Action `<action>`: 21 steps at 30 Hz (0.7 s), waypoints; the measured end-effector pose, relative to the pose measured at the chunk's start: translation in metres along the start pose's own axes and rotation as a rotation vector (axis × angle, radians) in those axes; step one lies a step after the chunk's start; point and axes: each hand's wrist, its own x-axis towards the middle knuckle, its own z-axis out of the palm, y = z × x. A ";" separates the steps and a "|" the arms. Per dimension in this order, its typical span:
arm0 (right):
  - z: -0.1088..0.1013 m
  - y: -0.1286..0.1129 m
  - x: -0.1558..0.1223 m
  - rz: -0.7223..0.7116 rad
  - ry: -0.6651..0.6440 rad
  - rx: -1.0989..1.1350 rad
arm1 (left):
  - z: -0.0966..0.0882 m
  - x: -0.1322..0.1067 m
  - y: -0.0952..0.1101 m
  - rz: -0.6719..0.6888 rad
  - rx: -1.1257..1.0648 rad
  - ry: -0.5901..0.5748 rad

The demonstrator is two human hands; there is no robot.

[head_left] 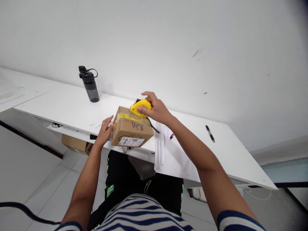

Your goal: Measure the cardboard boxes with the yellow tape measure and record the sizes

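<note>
**Yellow tape measure held on a cardboard box at the counter's edge**

A small cardboard box (132, 130) sits on the white counter (72, 109), close to the near edge, directly in front of the person. Its top carries handwritten marks and a strip of yellow tape, and a white printed label shows on the side facing the camera.

The right hand (156, 108) rests at the box's far right top corner, its grip wrapped around a yellow tape measure (140, 107): thumb on the near side, fingers curled over the top. A black strap hangs from the tape measure down past the box's right side. The yellow casing touches the top of the box.

The left hand (105, 130) lies against the box's left side, fingers mostly straight and together, pressed flat to the cardboard rather than closed around anything.

Just right of the box lie white papers (160, 144), overhanging the counter's edge, with a small red-tipped item beside them. Farther right, well apart, a black marker (210, 133) lies on the counter. A dark water bottle (89, 84) stands upright at the back left, near the wall. Under the counter, on the left, another cardboard box (77, 145) rests on the tiled floor.
</note>
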 end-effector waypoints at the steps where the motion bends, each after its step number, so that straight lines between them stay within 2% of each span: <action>1: 0.006 -0.003 0.001 -0.014 -0.038 -0.002 | 0.000 -0.005 0.000 -0.010 -0.002 0.017; 5: 0.030 -0.015 0.008 -0.052 -0.143 -0.081 | 0.006 -0.034 0.022 0.010 -0.220 0.110; 9: 0.045 -0.028 0.013 -0.122 -0.207 -0.120 | 0.018 -0.058 0.055 -0.003 -0.359 -0.048; 11: 0.050 -0.033 0.017 -0.171 -0.244 -0.108 | 0.024 -0.060 0.064 -0.052 -0.355 -0.042; 14: 0.056 -0.037 0.023 -0.240 -0.286 -0.090 | 0.033 -0.057 0.065 -0.077 -0.377 0.006; 18: 0.058 -0.042 0.032 -0.279 -0.342 -0.131 | 0.039 -0.053 0.058 -0.015 -0.438 0.008; 21: 0.056 -0.048 0.035 -0.286 -0.395 -0.154 | 0.043 -0.056 0.057 0.050 -0.428 0.071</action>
